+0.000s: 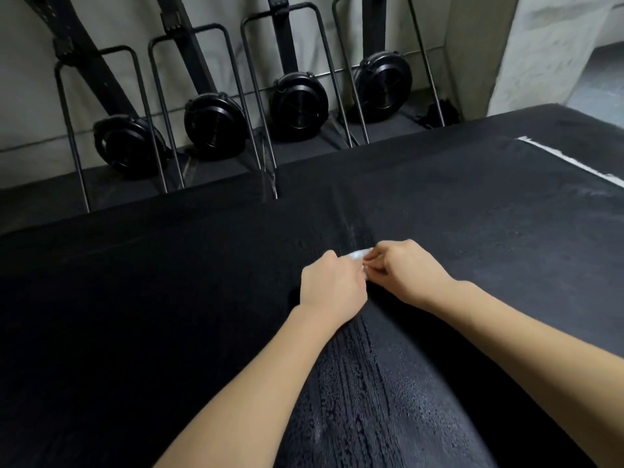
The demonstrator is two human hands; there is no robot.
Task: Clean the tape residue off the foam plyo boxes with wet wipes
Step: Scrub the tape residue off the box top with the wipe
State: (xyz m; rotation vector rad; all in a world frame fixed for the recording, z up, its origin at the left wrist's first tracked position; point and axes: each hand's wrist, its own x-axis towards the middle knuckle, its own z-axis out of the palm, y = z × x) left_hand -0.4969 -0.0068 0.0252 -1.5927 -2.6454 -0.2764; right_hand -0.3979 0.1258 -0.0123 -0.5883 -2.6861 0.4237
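The black foam plyo box (169,298) fills the lower view, its top glistening with wet streaks (364,383) running toward me. Over its middle, my left hand (332,285) and my right hand (410,271) meet fingertip to fingertip. Both pinch a small crumpled white wet wipe (359,254), of which only a bit shows between the fingers. A white strip of tape residue (570,162) lies on the box top at the far right.
Beyond the box's far edge stand several upright rowing machines with black round flywheels (214,125) and thin metal legs (266,157) against a pale wall. A pale pillar (526,52) rises at the back right.
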